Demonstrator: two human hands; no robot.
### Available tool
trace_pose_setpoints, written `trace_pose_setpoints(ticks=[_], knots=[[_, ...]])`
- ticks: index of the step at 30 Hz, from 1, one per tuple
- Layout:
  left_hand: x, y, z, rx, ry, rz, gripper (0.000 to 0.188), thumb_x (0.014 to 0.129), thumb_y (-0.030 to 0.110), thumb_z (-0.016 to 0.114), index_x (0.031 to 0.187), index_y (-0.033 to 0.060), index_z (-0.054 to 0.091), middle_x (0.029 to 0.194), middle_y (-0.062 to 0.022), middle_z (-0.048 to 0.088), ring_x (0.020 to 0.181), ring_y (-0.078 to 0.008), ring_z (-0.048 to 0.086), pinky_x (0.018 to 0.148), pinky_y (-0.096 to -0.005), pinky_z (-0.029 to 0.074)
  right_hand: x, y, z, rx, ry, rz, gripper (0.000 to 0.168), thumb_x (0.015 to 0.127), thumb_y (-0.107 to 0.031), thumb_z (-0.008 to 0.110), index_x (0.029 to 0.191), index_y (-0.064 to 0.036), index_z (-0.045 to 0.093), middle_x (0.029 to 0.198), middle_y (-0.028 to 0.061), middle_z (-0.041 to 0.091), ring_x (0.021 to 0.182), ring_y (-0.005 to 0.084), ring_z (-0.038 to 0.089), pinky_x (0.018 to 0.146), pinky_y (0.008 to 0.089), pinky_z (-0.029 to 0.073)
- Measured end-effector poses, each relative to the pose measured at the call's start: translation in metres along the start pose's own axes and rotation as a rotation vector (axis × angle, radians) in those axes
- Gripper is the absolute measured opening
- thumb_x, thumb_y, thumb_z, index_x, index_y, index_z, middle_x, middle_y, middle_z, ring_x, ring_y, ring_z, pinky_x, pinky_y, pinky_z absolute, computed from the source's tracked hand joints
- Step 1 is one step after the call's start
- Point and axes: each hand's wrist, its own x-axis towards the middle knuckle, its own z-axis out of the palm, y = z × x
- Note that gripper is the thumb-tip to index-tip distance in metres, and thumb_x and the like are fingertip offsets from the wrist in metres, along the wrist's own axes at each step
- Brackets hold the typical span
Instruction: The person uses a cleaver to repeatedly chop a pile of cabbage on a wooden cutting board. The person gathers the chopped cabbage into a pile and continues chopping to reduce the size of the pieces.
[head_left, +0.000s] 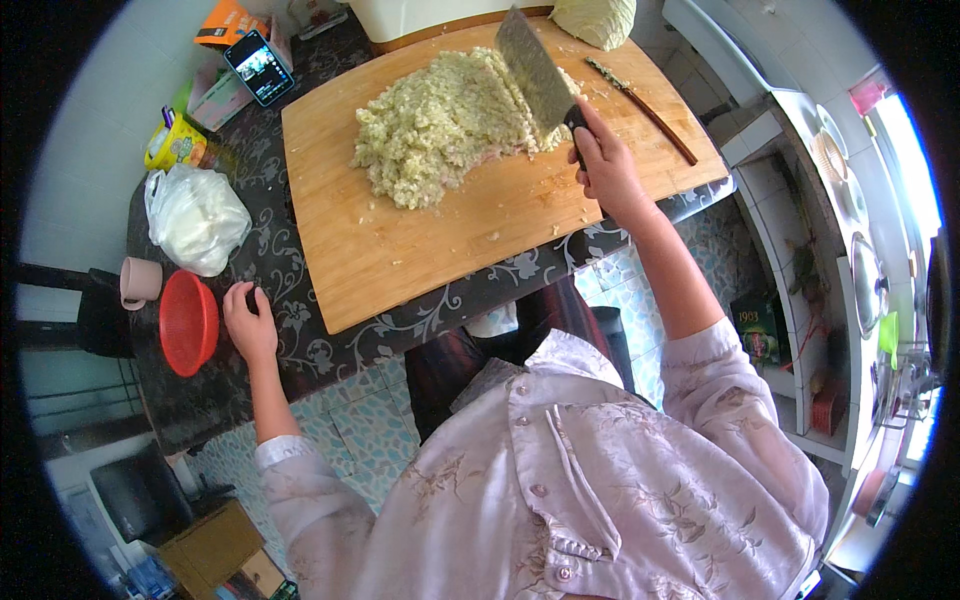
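Note:
A wooden cutting board carries a wide mound of finely chopped pale green vegetable, probably cabbage, with pinkish bits at its lower edge. My right hand is closed round the dark handle of a cleaver, whose broad blade, flecked with bits, stands at the right part of the mound. Out on the tabletop, left of the board, rests my left hand, beside a red plastic basket; a small dark thing shows at its fingers, and whether it is held is unclear.
Chopsticks with bits stuck on them lie at the board's right. Behind are a cabbage piece and a white container. On the left stand a pink mug, a tied plastic bag, a yellow tub and a propped phone.

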Motion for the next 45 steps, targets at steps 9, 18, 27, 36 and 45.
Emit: trace_pose_setpoints(ticks=[9, 18, 27, 36, 45], knots=[[0.0, 0.002, 0.0, 0.009, 0.011, 0.038, 0.018, 0.082, 0.013, 0.056, 0.094, -0.0002, 0.056, 0.102, -0.015, 0.056, 0.098, -0.032, 0.052, 0.086, -0.0396, 0.041, -0.008, 0.001, -0.009, -0.07, -0.021, 0.051, 0.046, 0.092, -0.023, 0.043, 0.137, -0.02, 0.034, 0.069, 0.0035, 0.052, 0.052, 0.01, 0.044, 0.048, 0.026, 0.041], [0.014, 0.095, -0.004, -0.453, 0.035, -0.113, 0.022, 0.089, 0.019, 0.054, 0.097, 0.0008, 0.062, 0.094, -0.0091, 0.062, 0.086, -0.0187, 0.058, 0.08, -0.0308, 0.044, -0.007, 0.009, -0.004, -0.322, -0.027, -0.061, 0.054, 0.09, -0.025, 0.044, 0.138, -0.009, 0.024, 0.083, 0.0218, 0.061, 0.079, 0.0352, 0.06, 0.073, 0.0396, 0.046], [-0.003, 0.342, 0.024, -1.564, -0.766, -0.315, 0.033, 0.093, 0.029, 0.047, 0.105, -0.0008, 0.056, 0.099, -0.0068, 0.058, 0.092, -0.0126, 0.053, 0.079, -0.0274, 0.043, -0.064, 0.001, 0.052, -0.217, 0.173, -0.445, 0.037, 0.083, -0.01, 0.049, 0.112, 0.003, 0.03, 0.09, 0.0312, 0.054, 0.08, 0.0474, 0.055, 0.068, 0.0481, 0.045], [0.026, 0.287, 0.001, -0.949, -0.772, -0.082, 0.02, 0.091, 0.019, 0.05, 0.1, 0.0019, 0.055, 0.085, -0.0048, 0.059, 0.075, -0.0113, 0.055, 0.065, -0.0259, 0.045, -0.077, 0.008, 0.011, -0.209, -0.153, -0.652, 0.036, 0.078, -0.017, 0.061, 0.109, 0.0, 0.051, 0.103, 0.0223, 0.052, 0.096, 0.0359, 0.054, 0.083, 0.0387, 0.044], [-0.009, 0.246, -0.066, -0.397, -0.74, 0.365, 0.03, 0.086, 0.021, 0.055, 0.104, -0.0034, 0.052, 0.09, -0.0206, 0.057, 0.081, -0.0381, 0.056, 0.071, -0.0386, 0.044, 0.001, 0.074, -0.085, -0.212, 0.365, -0.458, 0.014, 0.084, -0.008, 0.056, 0.095, -0.005, 0.063, 0.083, 0.0118, 0.063, 0.067, 0.0156, 0.059, 0.059, 0.0269, 0.046]])
